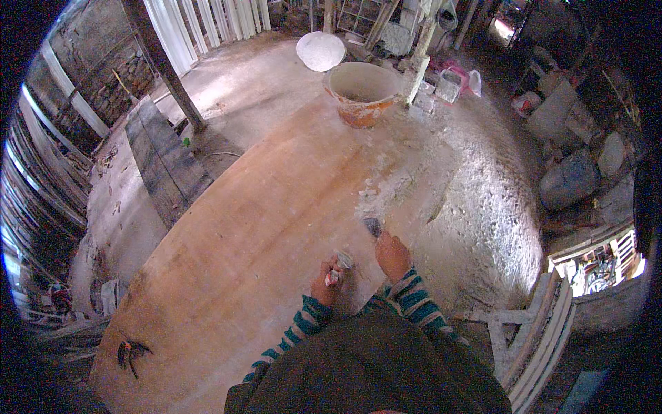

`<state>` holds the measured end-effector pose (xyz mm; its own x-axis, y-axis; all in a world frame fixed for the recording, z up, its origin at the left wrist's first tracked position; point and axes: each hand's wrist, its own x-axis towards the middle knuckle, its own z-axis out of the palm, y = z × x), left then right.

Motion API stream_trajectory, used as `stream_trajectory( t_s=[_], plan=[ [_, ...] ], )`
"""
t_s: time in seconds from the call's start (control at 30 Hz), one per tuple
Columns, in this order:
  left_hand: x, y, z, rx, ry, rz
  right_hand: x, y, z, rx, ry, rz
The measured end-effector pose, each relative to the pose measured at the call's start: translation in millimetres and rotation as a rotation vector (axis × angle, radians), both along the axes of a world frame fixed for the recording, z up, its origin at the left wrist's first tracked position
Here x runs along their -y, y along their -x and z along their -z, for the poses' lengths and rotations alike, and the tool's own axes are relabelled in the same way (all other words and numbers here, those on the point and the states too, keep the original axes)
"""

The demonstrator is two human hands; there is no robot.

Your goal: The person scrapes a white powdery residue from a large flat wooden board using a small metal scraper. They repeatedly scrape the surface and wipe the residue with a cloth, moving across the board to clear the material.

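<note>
So the biggest thing here is the plywood sheet [255,234], a big reddish-brown board lying flat on the dusty floor, and everything else sits around it. Its far right part is smeared with white putty [393,183], patchy and powdery. Just past the sheet's far end stands an orange bucket [362,90], crusted white, and beyond that a pale round lid [321,50]. Off the sheet's left edge there's a dark wooden plank [165,159] lying on the floor, with a post rising from near its far end.

The person is crouched at the sheet's near edge, striped sleeves coming in from below. The right hand [392,255] is closed around a putty knife [373,226], blade pressed onto the sheet right at the edge of the white patch. The left hand [329,276] hovers over the bare wood just beside it, fingers wrapped around a second scraper [340,265] with a lump of white putty on it.
</note>
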<state>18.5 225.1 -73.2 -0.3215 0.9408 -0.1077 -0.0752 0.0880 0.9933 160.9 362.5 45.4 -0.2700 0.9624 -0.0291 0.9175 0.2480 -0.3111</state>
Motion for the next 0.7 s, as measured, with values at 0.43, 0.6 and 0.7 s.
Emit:
stream_trajectory(
  t_s=[0.43,0.6,0.7],
  plan=[
    [2.5,-6.3,-85.3,-0.456,-0.113,-0.055,20.5,-0.1,-2.5,0.116,0.179,-0.025],
    [0.4,7.5,-85.4,-0.393,0.104,0.102,-23.0,18.2,-10.4,0.077,0.119,-0.086],
    [2.2,3.8,-78.6,-0.457,0.009,0.005,-0.3,12.9,-29.0,0.000,0.160,-0.149]
  ],
)
